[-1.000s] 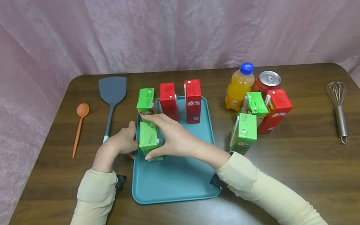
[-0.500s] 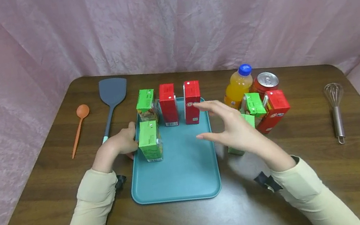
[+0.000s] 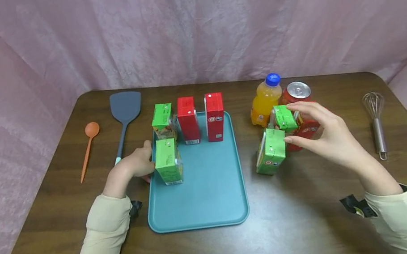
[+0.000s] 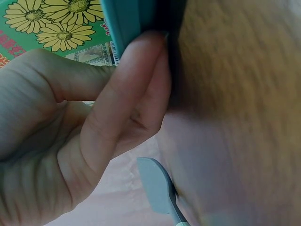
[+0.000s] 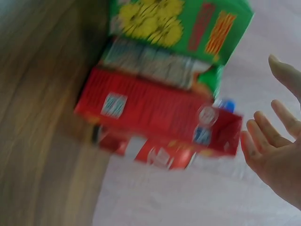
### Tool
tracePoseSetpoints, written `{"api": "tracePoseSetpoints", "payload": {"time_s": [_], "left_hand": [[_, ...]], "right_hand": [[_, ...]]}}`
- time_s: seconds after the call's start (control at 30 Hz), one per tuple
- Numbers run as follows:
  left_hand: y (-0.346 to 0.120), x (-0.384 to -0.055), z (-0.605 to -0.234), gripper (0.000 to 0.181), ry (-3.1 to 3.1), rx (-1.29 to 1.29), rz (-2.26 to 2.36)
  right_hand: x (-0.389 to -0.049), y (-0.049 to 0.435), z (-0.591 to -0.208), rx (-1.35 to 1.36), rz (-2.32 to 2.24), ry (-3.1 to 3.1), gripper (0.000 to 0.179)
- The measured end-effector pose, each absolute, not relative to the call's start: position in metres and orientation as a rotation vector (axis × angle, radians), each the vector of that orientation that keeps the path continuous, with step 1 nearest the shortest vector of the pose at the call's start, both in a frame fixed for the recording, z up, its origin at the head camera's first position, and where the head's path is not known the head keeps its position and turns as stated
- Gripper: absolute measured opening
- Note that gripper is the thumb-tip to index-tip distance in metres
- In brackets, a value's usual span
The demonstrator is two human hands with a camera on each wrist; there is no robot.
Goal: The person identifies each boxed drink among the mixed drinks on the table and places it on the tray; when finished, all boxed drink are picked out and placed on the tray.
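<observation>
My left hand [image 3: 134, 164] pinches the left rim of a teal tray [image 3: 212, 202], thumb and curled finger meeting at its edge in the left wrist view. Two green drink cartons with yellow flowers, the nearer green carton [image 3: 169, 162] beside that hand, stand along the tray's left side. Two red drink cartons [image 3: 188, 120] stand at its back. My right hand [image 3: 332, 136] hovers, thumb and fingers apart, over the group right of the tray. There stand a front green carton [image 3: 271, 151], a rear green carton [image 3: 284, 118] and a red carton [image 5: 150, 110], partly behind my fingers.
An orange juice bottle [image 3: 265, 100] and a red soda can [image 3: 297, 91] stand behind the right-hand cartons. A whisk [image 3: 377, 125] lies at the far right. An orange spoon [image 3: 88, 145] and a grey spatula [image 3: 126, 106] lie left of the tray.
My right hand has let go of the nearer green carton on the tray and moved right, over the cartons beside the bottle. My left hand has stayed at the tray's rim.
</observation>
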State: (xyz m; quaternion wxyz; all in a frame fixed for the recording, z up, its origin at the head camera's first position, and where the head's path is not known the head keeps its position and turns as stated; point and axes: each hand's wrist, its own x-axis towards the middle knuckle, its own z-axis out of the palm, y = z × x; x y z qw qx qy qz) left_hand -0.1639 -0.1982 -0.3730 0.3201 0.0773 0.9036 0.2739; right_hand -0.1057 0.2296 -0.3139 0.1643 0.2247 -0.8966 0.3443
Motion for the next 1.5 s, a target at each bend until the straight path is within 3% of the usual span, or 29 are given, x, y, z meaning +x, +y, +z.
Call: {"api": "tracePoseSetpoints", "payload": {"time_s": [0.3,0.53,0.77,1.13,1.3,1.5], "left_hand": [[-0.198,-0.162,-0.374,0.055,2.38,0.217,0.744],[-0.194,-0.164,-0.373,0.06,2.376,0.232,0.738],[-0.193,-0.163,-0.373,0.056,2.376,0.225,0.748],[-0.196,-0.161,-0.372,0.07,2.384,0.22,0.743],[-0.197,-0.161,-0.374,0.064,2.39,0.226,0.757],[-0.199,-0.163,-0.376,0.07,2.393,0.222,0.75]], "right_hand": [[-0.119,0.266,-0.33,0.402,0.993,-2.642,0.071],[-0.122,0.277,-0.331,0.241,1.244,-2.809,0.085],[-0.129,0.279,-0.342,0.288,1.294,-2.754,0.082],[-0.131,0.277,-0.341,0.287,1.224,-2.783,0.076],[-0.133,0.277,-0.34,0.249,1.203,-2.829,0.076],[-0.134,0.278,-0.342,0.282,1.161,-2.845,0.077]]}}
